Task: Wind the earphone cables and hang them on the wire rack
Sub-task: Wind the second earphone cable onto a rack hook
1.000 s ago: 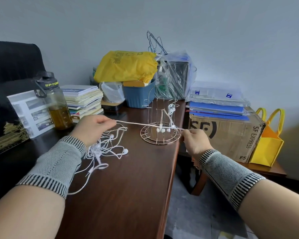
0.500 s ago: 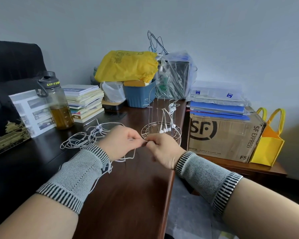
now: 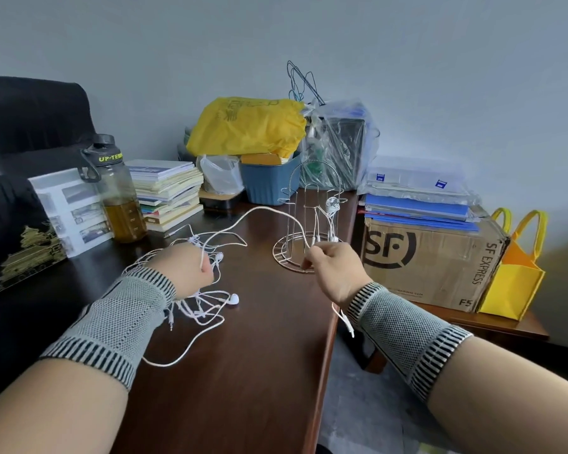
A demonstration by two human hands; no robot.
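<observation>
A white earphone cable arcs slack in the air between my two hands. My left hand pinches one part of it above a tangle of white earphones lying on the dark wooden desk. My right hand grips the other part, and the cable's plug end dangles below that wrist. The wire rack stands just beyond my right hand near the desk's right edge; one wound earphone hangs on it.
At the back stand a water bottle, stacked books, a blue bin under a yellow bag and a plastic-wrapped box. Right of the desk sit a cardboard box and yellow tote.
My hands, together half a second ago, have drawn apart again; the cable between them now bows upward in a loose loop instead of being pulled taut.
</observation>
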